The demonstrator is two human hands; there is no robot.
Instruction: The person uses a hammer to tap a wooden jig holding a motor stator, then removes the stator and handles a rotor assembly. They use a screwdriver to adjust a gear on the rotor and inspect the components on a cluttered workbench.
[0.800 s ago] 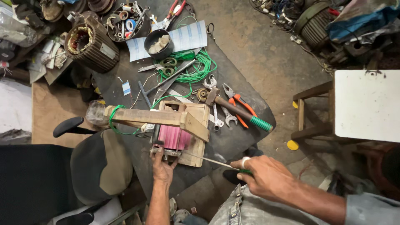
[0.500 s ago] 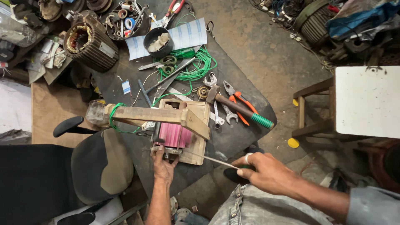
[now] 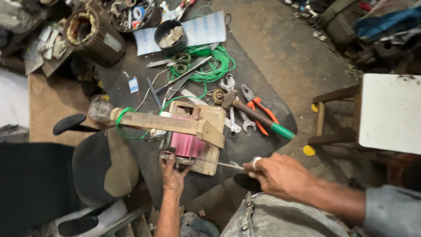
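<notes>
Fingers of the left hand [image 3: 172,174] press the pink coil [image 3: 187,145]; right hand [image 3: 280,174] pinches a thin rod [image 3: 219,164].

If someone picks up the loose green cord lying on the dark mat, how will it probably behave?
The green cord lies in loose tangled loops, so it is probably floppy and light. It may snag, since a metal rod and rings lie across it. One strand runs toward the wooden frame, so it might pull taut.

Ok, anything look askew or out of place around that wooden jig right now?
Mostly clutter. Green wire lies in a loose tangle over the tools on the dark mat, and a strand runs to the wooden jig. The hammer lies across the wrenches. The left hand touches the pink coil; the right hand holds a thin rod.
</notes>
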